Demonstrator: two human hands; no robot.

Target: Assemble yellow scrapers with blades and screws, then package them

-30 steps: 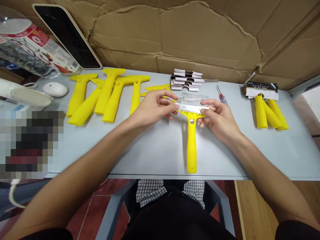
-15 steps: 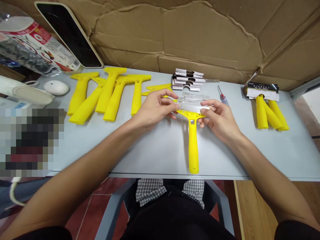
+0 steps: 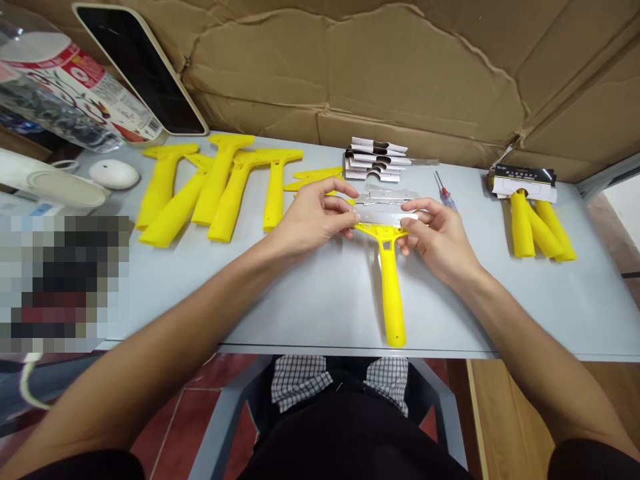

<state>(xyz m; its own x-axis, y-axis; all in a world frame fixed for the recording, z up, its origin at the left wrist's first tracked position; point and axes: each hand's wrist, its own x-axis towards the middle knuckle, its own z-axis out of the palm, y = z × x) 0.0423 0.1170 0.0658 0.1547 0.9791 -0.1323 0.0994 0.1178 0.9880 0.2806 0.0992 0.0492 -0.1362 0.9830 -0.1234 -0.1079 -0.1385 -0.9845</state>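
A yellow scraper handle [image 3: 393, 293] points toward me, with its wide head away from me. A flat silver metal blade [image 3: 381, 215] lies along that head. My left hand [image 3: 313, 217] pinches the left end of the blade between thumb and fingers. At the other end, my right hand [image 3: 440, 237] has its thumb on the blade and its fingers curled under the scraper head. Just behind the blade lie more metal strips [image 3: 387, 195], partly overlapping. A small screwdriver [image 3: 447, 197] with a clear handle rests beyond my right hand.
Several yellow scraper handles [image 3: 227, 200] lie to the left. Folded card sleeves [image 3: 375, 162] are stacked at the back, near a cardboard wall [image 3: 260, 73]. Carded scrapers [image 3: 523, 223] lie at right. A phone [image 3: 140, 70], bottle [image 3: 85, 87] and white mouse [image 3: 114, 174] stand at left.
The scraper handle's near end has swung slightly to the right. Both hands keep nearly the same place and grip on the blade.
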